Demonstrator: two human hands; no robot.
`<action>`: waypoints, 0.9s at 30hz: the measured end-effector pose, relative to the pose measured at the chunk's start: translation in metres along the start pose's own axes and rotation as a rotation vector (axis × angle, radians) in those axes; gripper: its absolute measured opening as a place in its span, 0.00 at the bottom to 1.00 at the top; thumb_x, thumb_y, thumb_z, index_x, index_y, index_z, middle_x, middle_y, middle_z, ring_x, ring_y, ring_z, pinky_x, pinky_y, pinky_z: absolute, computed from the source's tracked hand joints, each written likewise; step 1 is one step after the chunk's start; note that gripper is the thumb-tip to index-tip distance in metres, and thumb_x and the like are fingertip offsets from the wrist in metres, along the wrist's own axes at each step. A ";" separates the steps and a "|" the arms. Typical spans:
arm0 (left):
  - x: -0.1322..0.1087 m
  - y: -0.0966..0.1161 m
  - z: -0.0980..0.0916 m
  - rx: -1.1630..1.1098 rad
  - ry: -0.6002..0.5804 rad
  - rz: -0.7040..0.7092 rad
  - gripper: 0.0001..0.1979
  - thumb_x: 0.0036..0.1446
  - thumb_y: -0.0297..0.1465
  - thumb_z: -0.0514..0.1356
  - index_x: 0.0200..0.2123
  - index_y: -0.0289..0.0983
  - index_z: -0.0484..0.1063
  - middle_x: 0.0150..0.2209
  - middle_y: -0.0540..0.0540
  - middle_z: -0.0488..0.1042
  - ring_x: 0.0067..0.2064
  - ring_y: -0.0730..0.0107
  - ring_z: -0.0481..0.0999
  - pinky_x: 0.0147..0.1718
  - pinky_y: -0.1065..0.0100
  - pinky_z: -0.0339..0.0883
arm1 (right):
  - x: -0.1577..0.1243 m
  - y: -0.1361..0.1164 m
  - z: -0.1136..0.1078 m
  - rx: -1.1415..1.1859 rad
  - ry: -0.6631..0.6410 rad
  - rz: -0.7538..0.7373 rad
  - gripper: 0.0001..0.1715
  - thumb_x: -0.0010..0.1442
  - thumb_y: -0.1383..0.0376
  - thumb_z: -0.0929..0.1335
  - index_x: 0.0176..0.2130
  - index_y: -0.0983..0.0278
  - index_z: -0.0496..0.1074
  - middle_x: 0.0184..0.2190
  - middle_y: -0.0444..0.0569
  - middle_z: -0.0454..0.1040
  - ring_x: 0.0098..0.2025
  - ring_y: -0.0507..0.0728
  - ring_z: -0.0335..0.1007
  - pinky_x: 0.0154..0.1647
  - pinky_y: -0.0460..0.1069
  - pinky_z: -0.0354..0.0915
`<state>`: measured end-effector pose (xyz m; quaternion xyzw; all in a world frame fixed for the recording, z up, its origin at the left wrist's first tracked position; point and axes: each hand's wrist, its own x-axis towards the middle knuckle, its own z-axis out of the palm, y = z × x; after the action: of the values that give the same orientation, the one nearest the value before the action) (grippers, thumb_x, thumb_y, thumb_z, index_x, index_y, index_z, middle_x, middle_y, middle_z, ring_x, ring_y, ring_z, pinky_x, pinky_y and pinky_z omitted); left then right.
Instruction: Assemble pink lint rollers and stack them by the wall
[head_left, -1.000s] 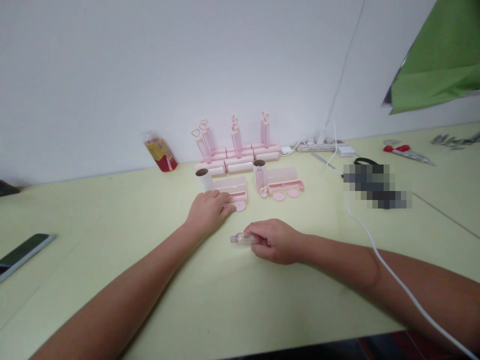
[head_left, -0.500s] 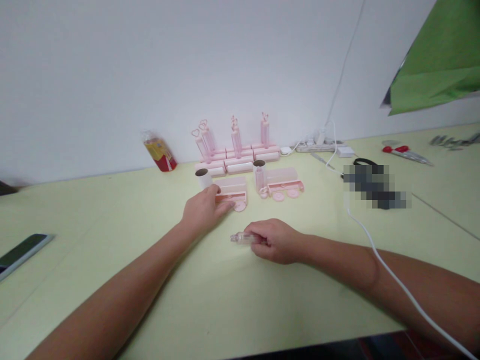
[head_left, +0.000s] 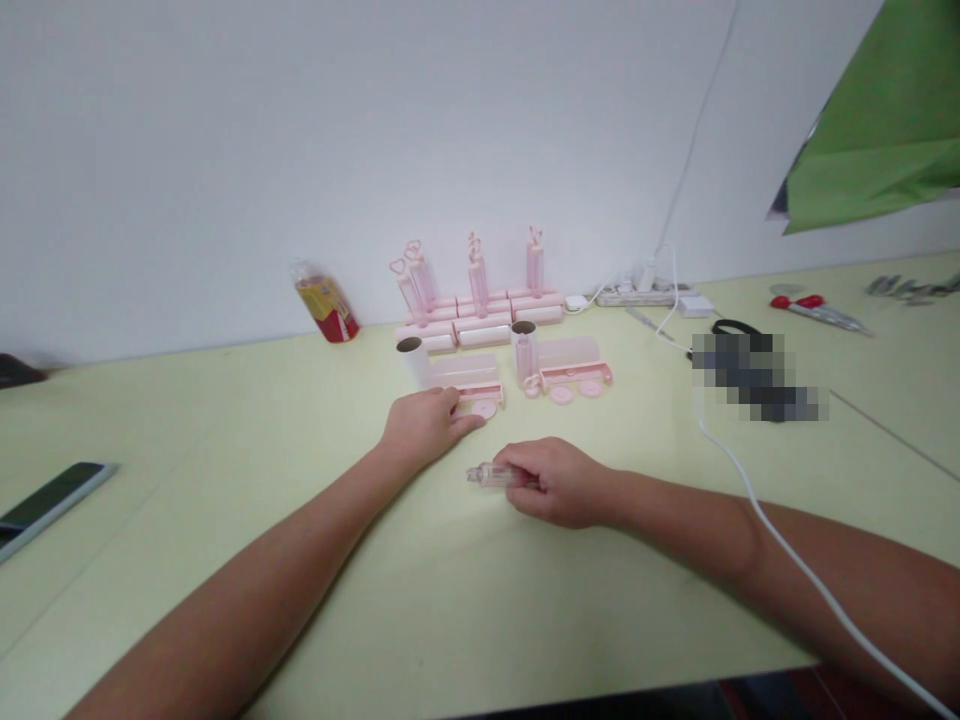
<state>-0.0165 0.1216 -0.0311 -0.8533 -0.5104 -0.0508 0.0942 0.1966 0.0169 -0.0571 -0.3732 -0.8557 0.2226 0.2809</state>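
My left hand (head_left: 421,428) rests at the near edge of a pink tray (head_left: 489,392), its thumb and forefinger apart beside a flat pink disc (head_left: 484,409). Whatever lies under its palm is hidden. Closed round a clear pinkish tube (head_left: 491,476), my right hand (head_left: 555,482) is just above the table, the tube's end pointing left. A white roll (head_left: 412,368) with a brown inside stands behind my left hand. To the right are another roll (head_left: 529,345), an upright clear tube (head_left: 523,362), a second pink tray (head_left: 576,374) and two discs (head_left: 561,396).
Pink cases (head_left: 491,330) with upright heart-topped tubes line the wall. A red and yellow packet (head_left: 328,308) leans at the left. A phone (head_left: 52,505) lies far left. At the right are a power strip (head_left: 637,298), red scissors (head_left: 821,313) and a white cable (head_left: 780,550) crossing my right forearm.
My left hand has shifted slightly toward me and right over the tray's near side, with its forefinger nearer the disc. My right hand still holds the tube. The view has shifted a little.
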 end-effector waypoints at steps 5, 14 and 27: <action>-0.010 -0.007 0.000 -0.003 -0.056 -0.026 0.26 0.58 0.56 0.52 0.37 0.40 0.72 0.30 0.45 0.77 0.31 0.58 0.75 0.25 0.66 0.50 | 0.000 0.000 0.001 0.010 0.006 -0.008 0.09 0.55 0.70 0.66 0.39 0.64 0.70 0.25 0.39 0.65 0.26 0.49 0.58 0.29 0.44 0.53; -0.013 0.004 0.012 -0.084 -0.031 -0.001 0.19 0.63 0.48 0.51 0.34 0.40 0.71 0.29 0.46 0.76 0.29 0.62 0.73 0.25 0.66 0.50 | -0.001 -0.001 0.000 0.015 -0.004 0.005 0.08 0.55 0.70 0.66 0.38 0.64 0.70 0.25 0.39 0.65 0.26 0.49 0.57 0.29 0.44 0.52; -0.018 0.020 0.007 -0.264 0.084 0.382 0.15 0.65 0.37 0.53 0.47 0.39 0.76 0.42 0.41 0.70 0.44 0.60 0.70 0.45 0.60 0.63 | -0.002 -0.003 0.001 0.015 -0.016 0.016 0.06 0.55 0.70 0.66 0.36 0.64 0.70 0.23 0.38 0.63 0.25 0.49 0.56 0.28 0.45 0.50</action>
<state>-0.0075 0.0980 -0.0435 -0.9364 -0.3243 -0.1338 0.0110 0.1960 0.0134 -0.0567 -0.3761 -0.8531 0.2344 0.2753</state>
